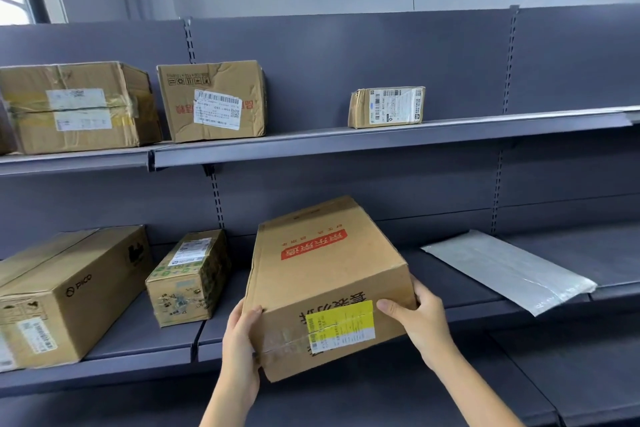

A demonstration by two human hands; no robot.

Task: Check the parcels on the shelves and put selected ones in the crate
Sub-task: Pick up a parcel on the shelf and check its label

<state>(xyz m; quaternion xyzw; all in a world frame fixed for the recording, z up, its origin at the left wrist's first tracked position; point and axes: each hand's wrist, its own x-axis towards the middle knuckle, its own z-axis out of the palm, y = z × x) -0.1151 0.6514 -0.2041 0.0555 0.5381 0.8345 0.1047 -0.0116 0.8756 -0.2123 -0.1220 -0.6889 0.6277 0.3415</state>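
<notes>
Fingers [391, 306] of the right hand [424, 317] wrap the right near corner of the cardboard parcel [325, 274], thumb pressed on its near face beside the yellow label [341, 324]. Left hand [240, 336] clamps the left near edge, thumb on the top corner, its other fingers hidden under the box. Parcel is tilted, near end raised off the lower shelf [145, 340], far end toward the back panel (can't tell if the far end touches the shelf). Red printed block on its top face, clear tape across the near face.

Lower shelf, left to right: long PICO box [69, 291] at the far left, small taped box [190, 277] just beside it, then the held parcel, then a grey flat mailer [509, 269] well to the right, its near end overhanging the shelf edge.

Upper shelf [346, 142]: large taped carton [79, 107] at left, dented carton [213, 100] with a white shipping label next to it, small labelled box [387, 107] apart to the right. Crate not in view.
</notes>
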